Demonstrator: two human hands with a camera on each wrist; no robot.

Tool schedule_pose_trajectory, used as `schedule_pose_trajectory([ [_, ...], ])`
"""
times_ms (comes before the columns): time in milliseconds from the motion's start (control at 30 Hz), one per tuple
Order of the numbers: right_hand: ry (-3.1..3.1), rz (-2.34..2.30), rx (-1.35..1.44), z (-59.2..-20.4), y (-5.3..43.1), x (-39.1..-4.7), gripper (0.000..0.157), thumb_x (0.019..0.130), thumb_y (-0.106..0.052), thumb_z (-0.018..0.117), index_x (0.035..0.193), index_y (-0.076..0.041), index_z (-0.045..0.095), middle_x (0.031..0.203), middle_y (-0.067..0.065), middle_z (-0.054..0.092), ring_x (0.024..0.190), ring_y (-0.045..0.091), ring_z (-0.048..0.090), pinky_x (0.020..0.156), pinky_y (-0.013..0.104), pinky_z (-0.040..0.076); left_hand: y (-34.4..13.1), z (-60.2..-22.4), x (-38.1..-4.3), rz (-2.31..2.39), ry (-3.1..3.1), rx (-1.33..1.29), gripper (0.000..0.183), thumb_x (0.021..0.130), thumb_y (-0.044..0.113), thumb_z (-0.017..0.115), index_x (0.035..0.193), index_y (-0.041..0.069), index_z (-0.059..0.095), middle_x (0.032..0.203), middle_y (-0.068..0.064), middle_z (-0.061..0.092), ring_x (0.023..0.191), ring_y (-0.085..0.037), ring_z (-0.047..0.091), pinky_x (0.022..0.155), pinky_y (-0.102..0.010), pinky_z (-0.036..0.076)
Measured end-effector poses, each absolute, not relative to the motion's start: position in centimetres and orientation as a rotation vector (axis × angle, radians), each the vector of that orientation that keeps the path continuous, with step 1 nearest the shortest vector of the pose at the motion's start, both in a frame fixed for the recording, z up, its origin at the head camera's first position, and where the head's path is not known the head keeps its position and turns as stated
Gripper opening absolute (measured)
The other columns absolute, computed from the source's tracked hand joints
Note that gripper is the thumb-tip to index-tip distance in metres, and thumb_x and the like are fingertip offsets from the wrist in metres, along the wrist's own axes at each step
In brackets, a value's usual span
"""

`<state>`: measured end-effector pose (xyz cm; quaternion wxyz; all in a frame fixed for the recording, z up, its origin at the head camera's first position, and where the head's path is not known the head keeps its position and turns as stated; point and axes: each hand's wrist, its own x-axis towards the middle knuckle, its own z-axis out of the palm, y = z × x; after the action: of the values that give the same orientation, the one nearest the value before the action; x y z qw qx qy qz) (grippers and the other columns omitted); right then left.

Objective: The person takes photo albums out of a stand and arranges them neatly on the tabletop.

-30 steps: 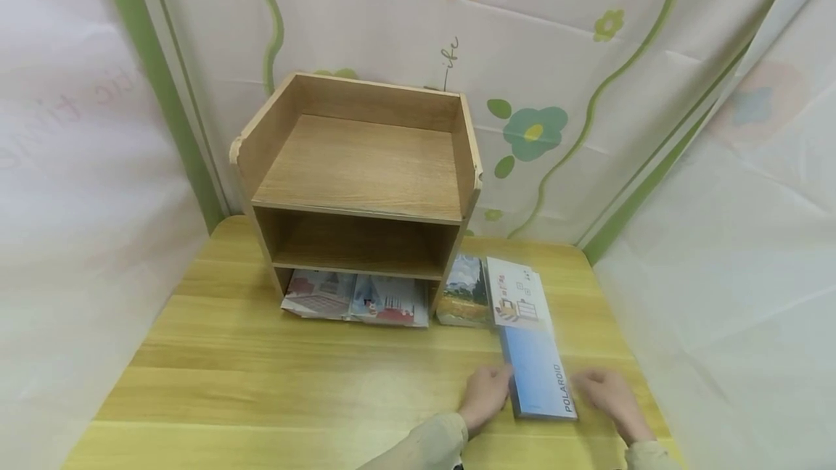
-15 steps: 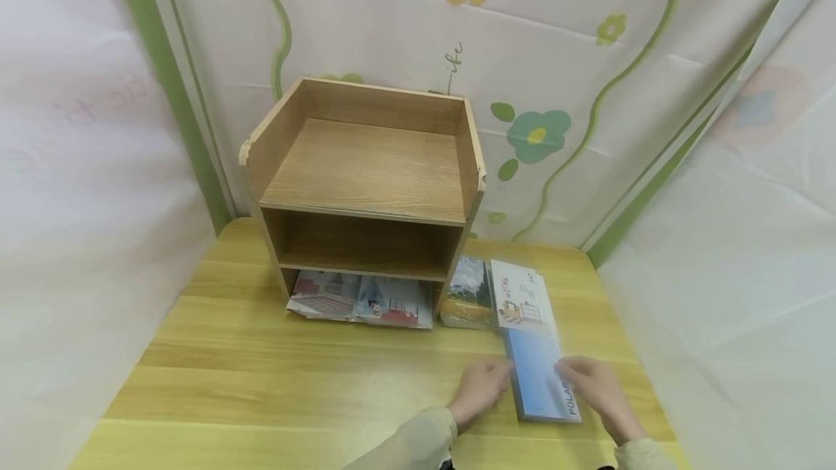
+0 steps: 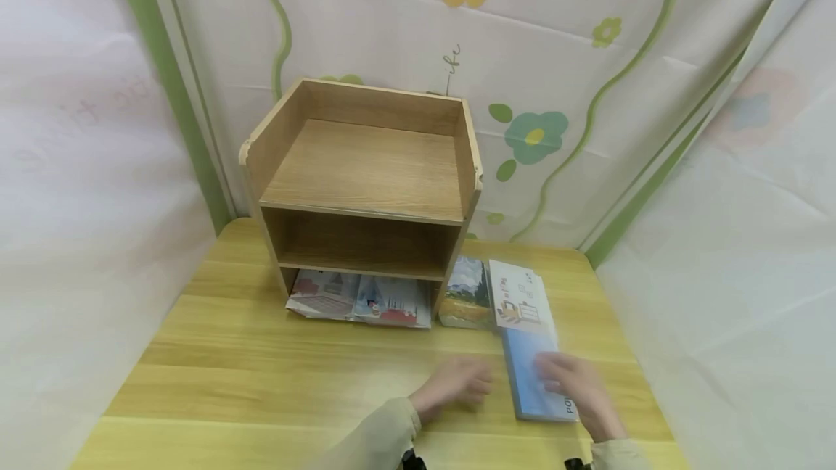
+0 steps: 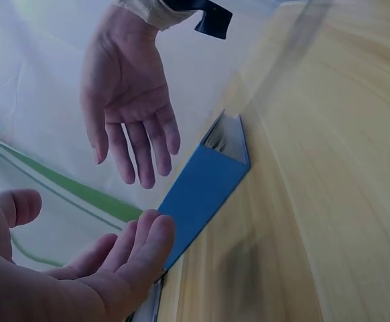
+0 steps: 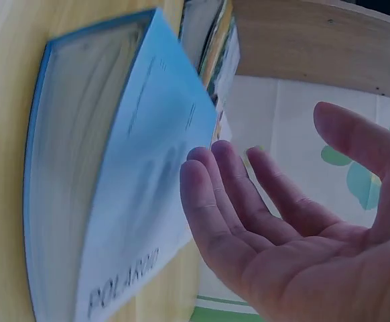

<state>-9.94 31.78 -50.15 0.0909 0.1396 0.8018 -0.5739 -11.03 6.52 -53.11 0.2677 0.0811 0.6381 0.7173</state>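
A thick blue album [image 3: 527, 383] marked POLAROID lies on the table, its page edges showing in the right wrist view. My right hand [image 3: 578, 386] hovers over the album's right part, fingers loosely bent and holding nothing; in the right wrist view a gap shows between fingertips and cover. To the album's left, my left hand [image 3: 453, 386] is apart from it, blurred, with relaxed fingers and nothing in them. Overlapping the album's far end is a white illustrated booklet [image 3: 519, 296]. Beside that lies a book with a landscape picture [image 3: 466, 292].
A wooden shelf unit [image 3: 366, 212] stands at the back of the table [image 3: 261, 383]. Two illustrated booklets [image 3: 392, 301] lie in its bottom compartment and stick out in front. Printed curtains [image 3: 392, 35] enclose the back and sides.
My left hand has moved left, away from the album's edge. The right hand came in from the album's right side to above its cover. The album stays where it was.
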Motion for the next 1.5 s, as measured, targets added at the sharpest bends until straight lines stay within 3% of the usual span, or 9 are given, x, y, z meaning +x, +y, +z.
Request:
schedule_pose_trajectory([
  [233,2.256,-1.89,0.384,-51.0,29.5,-9.6,0.043,0.096,-0.019,0.065,0.123,0.013,0.058,0.115,0.025,0.064,0.102,0.037,0.063,0.088,0.046,0.055,3.1,-54.2,-10.6,1.999,1.632,0.156,0.046,0.099,0.023,0.058,0.125,-0.015,0.053,0.111,-0.028,0.064,0.098,-0.043,0.064,0.082,-0.051,0.057],
  [533,2.126,-1.956,0.288,-51.0,26.0,-10.2,0.05,0.097,-0.021,0.064,0.128,0.016,0.052,0.119,0.027,0.062,0.108,0.04,0.061,0.093,0.046,0.052,-1.0,-54.9,-10.4,1.996,1.554,0.138,0.049,0.1,0.022,0.057,0.127,-0.018,0.049,0.113,-0.029,0.062,0.102,-0.047,0.062,0.088,-0.051,0.054],
  [700,1.946,-2.056,0.202,-51.2,24.4,-10.2,0.055,0.097,-0.017,0.062,0.136,0.017,0.042,0.127,0.03,0.057,0.114,0.041,0.058,0.098,0.048,0.049,-2.5,-55.0,-10.6,2.035,1.508,0.134,0.051,0.1,0.024,0.056,0.128,-0.018,0.048,0.117,-0.031,0.06,0.106,-0.047,0.06,0.09,-0.052,0.053],
  [933,1.572,-2.205,0.162,-52.2,23.1,-10.5,0.053,0.102,-0.015,0.054,0.143,0.012,0.035,0.14,0.032,0.044,0.129,0.044,0.044,0.109,0.054,0.034,-6.6,-55.2,-11.2,2.086,1.355,0.086,0.052,0.106,0.032,0.044,0.128,-0.015,0.048,0.127,-0.035,0.053,0.116,-0.049,0.054,0.098,-0.054,0.046],
  [1167,1.169,-2.327,0.099,-53.7,21.9,-11.5,0.047,0.107,-0.013,0.038,0.148,0.007,0.027,0.152,0.032,0.022,0.141,0.046,0.021,0.116,0.052,0.02,-10.3,-55.6,-12.3,2.182,1.244,0.039,0.068,0.107,0.037,0.039,0.139,-0.022,0.026,0.138,-0.042,0.036,0.129,-0.05,0.04,0.108,-0.053,0.035],
  [1500,1.092,-2.252,0.177,-54.9,20.0,-15.0,0.073,0.106,-0.025,0.045,0.148,0.016,0.002,0.153,0.038,0.009,0.141,0.048,0.015,0.116,0.051,0.021,-13.2,-56.3,-13.8,2.267,1.144,-0.122,0.08,0.105,0.041,0.042,0.142,-0.022,0.011,0.145,-0.044,0.02,0.135,-0.051,0.028,0.112,-0.05,0.03],
])
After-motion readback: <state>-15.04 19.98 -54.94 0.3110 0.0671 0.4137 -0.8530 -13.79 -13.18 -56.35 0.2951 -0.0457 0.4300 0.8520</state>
